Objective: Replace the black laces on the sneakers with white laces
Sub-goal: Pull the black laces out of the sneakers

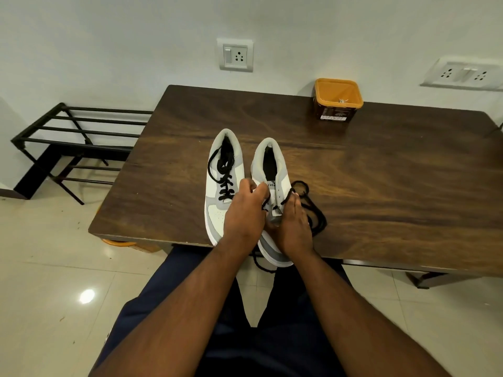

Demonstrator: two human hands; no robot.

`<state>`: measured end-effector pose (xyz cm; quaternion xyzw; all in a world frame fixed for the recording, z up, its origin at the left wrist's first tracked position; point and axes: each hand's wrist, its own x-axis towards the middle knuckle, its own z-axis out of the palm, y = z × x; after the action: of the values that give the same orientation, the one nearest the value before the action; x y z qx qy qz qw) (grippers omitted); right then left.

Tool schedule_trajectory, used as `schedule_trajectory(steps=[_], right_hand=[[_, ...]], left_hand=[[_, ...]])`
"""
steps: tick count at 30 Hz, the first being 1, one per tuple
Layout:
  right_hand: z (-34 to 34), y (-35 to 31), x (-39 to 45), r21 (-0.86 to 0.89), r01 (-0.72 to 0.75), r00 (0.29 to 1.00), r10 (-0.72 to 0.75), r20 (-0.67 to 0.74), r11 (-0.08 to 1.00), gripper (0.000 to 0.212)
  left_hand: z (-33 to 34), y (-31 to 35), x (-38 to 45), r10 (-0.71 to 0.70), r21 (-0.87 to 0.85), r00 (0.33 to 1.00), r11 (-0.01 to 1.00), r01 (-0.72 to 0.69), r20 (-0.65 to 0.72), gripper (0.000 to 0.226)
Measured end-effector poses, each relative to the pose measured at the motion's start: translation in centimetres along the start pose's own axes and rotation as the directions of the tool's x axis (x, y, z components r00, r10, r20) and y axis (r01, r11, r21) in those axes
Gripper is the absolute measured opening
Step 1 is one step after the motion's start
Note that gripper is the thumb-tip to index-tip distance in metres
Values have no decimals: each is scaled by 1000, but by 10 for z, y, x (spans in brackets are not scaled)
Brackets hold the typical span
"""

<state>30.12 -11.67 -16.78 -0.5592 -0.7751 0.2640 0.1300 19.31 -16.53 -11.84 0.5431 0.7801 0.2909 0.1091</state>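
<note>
Mid-frame, unlacing the right sneaker (272,170): left hand (245,213) pinches the black lace (313,213) at the eyelets, right hand (292,229) grips the shoe. Next, likely pull the lace free.
</note>
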Motion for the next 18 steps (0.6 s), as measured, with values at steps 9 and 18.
schedule_trajectory(steps=[9, 18], right_hand=[[1, 1, 1, -10, 2, 1000, -2, 2, 1000, 103], [0, 4, 1, 11, -4, 999, 4, 48, 1000, 119]], left_hand=[[10, -3, -5, 225, 77, 944, 974, -213, -241, 55], [-56, 9, 5, -185, -376, 738, 921, -99, -648, 26]])
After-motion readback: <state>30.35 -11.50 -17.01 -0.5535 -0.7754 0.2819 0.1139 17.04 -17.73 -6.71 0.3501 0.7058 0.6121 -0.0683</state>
